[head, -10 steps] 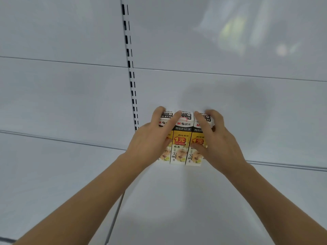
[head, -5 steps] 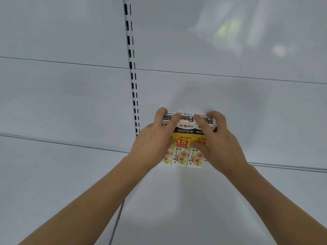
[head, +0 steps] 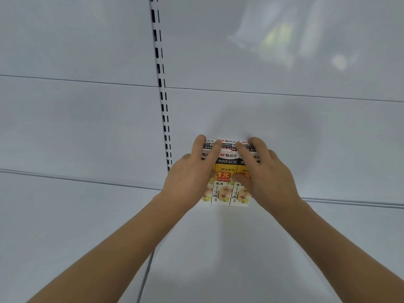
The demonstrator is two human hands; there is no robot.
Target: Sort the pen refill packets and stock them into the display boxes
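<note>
Three yellow, black and white pen refill display boxes [head: 223, 189] stand side by side on a white shelf [head: 218, 259], close to the back panel. My left hand [head: 190, 178] lies over the left box, its straight fingers reaching across the top edge. On the right box rests my right hand [head: 269, 176], fingers laid over the top and thumb pressed on the front face. Only the middle box shows most of its front. No loose refill packets are in view.
A slotted white upright [head: 162, 106] runs down the back panel just left of the boxes. The white back panel [head: 284, 127] rises behind them. A seam between shelf boards [head: 144, 281] lies below my left forearm.
Both hands have stayed on the row of boxes. The view has shifted slightly and more of the boxes' top faces shows now.
</note>
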